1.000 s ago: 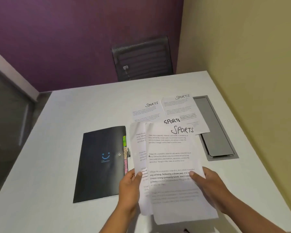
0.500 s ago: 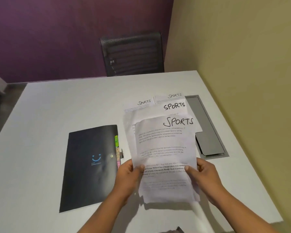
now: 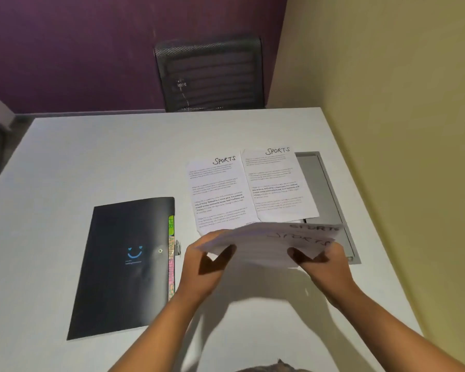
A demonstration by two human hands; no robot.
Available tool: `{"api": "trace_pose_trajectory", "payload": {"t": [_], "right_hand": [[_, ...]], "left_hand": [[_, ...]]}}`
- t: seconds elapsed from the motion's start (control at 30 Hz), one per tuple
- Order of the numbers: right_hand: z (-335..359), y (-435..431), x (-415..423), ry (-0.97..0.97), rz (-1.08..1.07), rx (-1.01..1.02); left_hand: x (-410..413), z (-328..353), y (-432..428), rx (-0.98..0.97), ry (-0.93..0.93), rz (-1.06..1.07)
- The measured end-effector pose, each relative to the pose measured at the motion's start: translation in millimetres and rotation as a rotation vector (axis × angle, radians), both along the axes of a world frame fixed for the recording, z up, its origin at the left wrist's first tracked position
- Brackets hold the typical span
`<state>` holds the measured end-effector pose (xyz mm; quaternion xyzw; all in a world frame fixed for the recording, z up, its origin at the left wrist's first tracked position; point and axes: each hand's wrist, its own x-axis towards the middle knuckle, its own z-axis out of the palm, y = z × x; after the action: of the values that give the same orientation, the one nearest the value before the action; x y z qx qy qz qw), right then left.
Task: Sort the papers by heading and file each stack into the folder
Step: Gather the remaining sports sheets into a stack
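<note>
Sports sheets (image 3: 269, 242) sit loosely pinched in both my hands' grip (blurred), so one could slide out.

I note white tabletop (image 3: 97, 162): smooth, matt laminate look. Black rectangular folder (image 3: 124, 267): plastic, slight sheen. White printed paper sheets (image 3: 220, 194): thin, matt, faintly creased. Grey inset cable hatch (image 3: 330, 200): smooth, looks like metal. Black chair back (image 3: 210, 73): mesh fabric.

2 "SPORTS" sheets (image 3: 249, 189) flat, blurred held stack (image 3: 269, 242), closed black folder (image 3: 124, 267) left
</note>
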<state>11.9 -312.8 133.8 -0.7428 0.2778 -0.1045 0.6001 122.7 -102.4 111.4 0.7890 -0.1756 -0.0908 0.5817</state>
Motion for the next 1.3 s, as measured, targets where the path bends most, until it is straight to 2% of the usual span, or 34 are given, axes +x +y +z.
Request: {"api": "trace_pose_trajectory", "payload": {"t": [0.17,0.3,0.37,0.5,0.63,0.83,0.93,1.03,1.13,1.2,1.3], "right_hand": [[-27.7,-13.3,5.5,0.106,-0.028,0.073],[-47.2,-31.5,15.5,0.191,0.021,-0.013],[-53.6,-39.5,22.6,0.204,0.019,-0.012],[-66.7,-55.1,42.9,0.205,0.018,0.004],[-86.1,-79.5,77.6,0.290,-0.047,0.032],[-112.5,-128.9,142.9,0.475,-0.156,-0.338],[-117.8,-143.1,168.0,0.711,-0.112,-0.582],[-123.6,-150.2,181.5,0.855,-0.105,-0.619],[-128.1,-156.8,188.0,0.808,-0.164,-0.392],[-127.3,-157.2,186.4,0.700,-0.237,-0.242],[-112.2,-153.0,186.5,0.498,-0.315,-0.229]], "left_hand": [[13.3,-32.8,-9.3,0.068,0.039,-0.051],[26.2,-38.8,-25.3,0.141,0.134,-0.031],[36.2,-42.4,-31.5,0.120,0.244,-0.004],[58.7,-41.7,-41.9,0.089,0.288,0.046],[81.8,-46.4,-38.8,0.002,0.361,0.202],[102.6,-52.0,-13.9,-0.050,0.507,0.335],[102.9,-50.0,-3.6,-0.064,0.556,0.373],[102.3,-48.7,5.3,-0.068,0.585,0.409],[102.5,-50.3,12.9,-0.069,0.600,0.433],[102.4,-49.2,16.1,-0.072,0.614,0.439],[101.8,-46.7,20.9,-0.091,0.636,0.444]]}}
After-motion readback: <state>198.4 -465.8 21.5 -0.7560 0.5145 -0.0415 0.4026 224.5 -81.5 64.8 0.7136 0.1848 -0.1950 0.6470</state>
